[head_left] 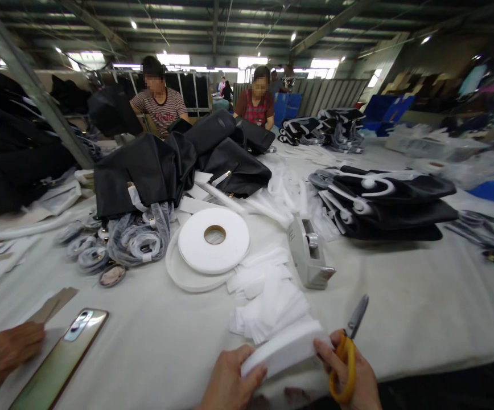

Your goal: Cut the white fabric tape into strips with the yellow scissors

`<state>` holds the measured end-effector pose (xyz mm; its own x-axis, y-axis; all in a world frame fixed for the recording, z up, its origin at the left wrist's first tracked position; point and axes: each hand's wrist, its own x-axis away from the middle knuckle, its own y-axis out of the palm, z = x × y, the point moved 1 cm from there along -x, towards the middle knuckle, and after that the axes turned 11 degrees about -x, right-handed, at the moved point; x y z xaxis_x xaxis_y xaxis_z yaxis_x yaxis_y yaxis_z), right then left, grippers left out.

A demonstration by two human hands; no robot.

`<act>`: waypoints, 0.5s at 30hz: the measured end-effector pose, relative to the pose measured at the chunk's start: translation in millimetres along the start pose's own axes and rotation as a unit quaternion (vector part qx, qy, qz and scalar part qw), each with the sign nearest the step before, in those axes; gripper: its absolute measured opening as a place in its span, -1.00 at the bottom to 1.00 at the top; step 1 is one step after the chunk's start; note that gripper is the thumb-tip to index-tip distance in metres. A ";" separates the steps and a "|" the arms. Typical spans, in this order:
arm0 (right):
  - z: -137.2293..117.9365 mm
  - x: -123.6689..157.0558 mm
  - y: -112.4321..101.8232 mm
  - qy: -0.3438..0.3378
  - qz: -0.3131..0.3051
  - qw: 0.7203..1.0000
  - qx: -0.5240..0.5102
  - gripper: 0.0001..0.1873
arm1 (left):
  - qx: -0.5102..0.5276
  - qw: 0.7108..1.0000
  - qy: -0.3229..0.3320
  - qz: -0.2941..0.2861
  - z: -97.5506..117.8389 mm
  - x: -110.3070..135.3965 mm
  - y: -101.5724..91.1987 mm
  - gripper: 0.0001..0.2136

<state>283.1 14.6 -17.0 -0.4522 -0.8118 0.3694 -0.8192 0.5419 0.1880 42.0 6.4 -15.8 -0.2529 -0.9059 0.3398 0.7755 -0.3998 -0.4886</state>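
My left hand [229,382] grips the near end of a white foam strip [282,351] at the table's front edge, thumb on top. My right hand [352,376] holds the strip's other end with its fingertips while yellow-handled scissors [349,353] hang on its fingers, blades pointing up and away. Just beyond the strip lies a pile of cut white pieces [268,299]. Two flat white tape rolls [213,242] lie stacked behind the pile.
A grey tape dispenser [309,250] stands right of the rolls. Black bags [178,159] are heaped at the back, more [390,205] at right. Another person's hand [3,353] rests near a phone [65,353] at left. Two people sit across the table.
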 end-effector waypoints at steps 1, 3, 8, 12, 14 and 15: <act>2.3 2.3 -1.2 0.003 0.001 1.000 -0.002 -0.39 | -0.004 1.000 -0.004 -0.006 -0.5 2.7 -1.7 -0.80; 6.8 5.0 -1.6 0.016 0.017 1.000 -0.013 -0.36 | -0.007 1.000 -0.014 -0.021 -2.7 5.3 -3.2 -0.80; 10.7 11.2 11.7 0.070 0.054 0.995 -0.041 -0.30 | 0.013 0.997 -0.058 -0.056 -13.4 6.3 -8.9 -0.78; 13.7 29.1 32.2 0.098 0.036 0.994 -0.031 -0.29 | -0.001 0.997 -0.054 -0.056 -25.2 17.8 -32.1 -0.79; 21.3 38.6 42.5 0.079 0.028 0.997 0.001 -0.32 | -0.018 0.997 -0.049 -0.050 -33.2 26.3 -47.0 -0.80; 26.7 42.0 47.3 0.057 0.024 0.998 0.019 -0.35 | -0.026 0.997 -0.051 -0.049 -37.6 30.2 -53.7 -0.80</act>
<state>216.0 0.3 -16.8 -0.4503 -0.7532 0.4795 -0.8107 0.5699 0.1340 -29.0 -4.8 -9.5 -0.2636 -0.8447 0.4659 0.7186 -0.4942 -0.4893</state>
